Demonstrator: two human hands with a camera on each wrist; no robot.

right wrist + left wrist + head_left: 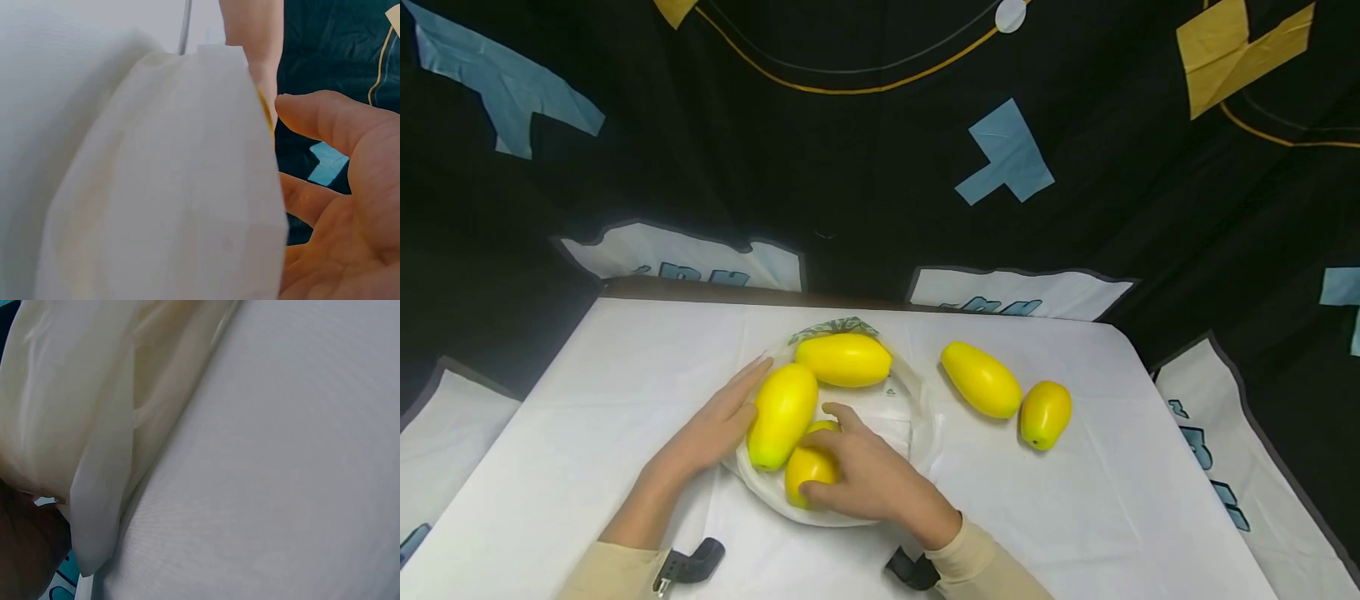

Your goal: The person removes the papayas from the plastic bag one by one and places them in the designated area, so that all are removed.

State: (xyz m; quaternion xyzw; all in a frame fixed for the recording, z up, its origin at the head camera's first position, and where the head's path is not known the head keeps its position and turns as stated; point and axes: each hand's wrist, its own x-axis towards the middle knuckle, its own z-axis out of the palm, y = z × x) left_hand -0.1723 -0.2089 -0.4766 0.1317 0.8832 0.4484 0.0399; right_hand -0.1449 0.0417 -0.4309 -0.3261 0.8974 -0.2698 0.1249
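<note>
A white plastic bag (pixel 778 504) with its mouth spread wide holds several smooth yellow fruits that look like mangoes. My right hand (pixel 868 475) reaches into it and grips the near mango (pixel 808 475) with thumb and curled fingers. Along the bag's left side lies my left hand (pixel 722 421), fingers extended beside the left mango (pixel 784 412). Another mango (pixel 844 360) lies across the far side of the bag. In the right wrist view, the bag wall (pixel 169 181) hides most of the gripped fruit. The bag's outer folds (pixel 69 425) fill the left part of the left wrist view.
On the white-covered table (pixel 1112 500), two more yellow mangoes lie right of the bag, a long one (pixel 981 379) and a smaller one (pixel 1046 415). A black curtain (pixel 850 183) with blue and yellow patches hangs behind the table's far edge.
</note>
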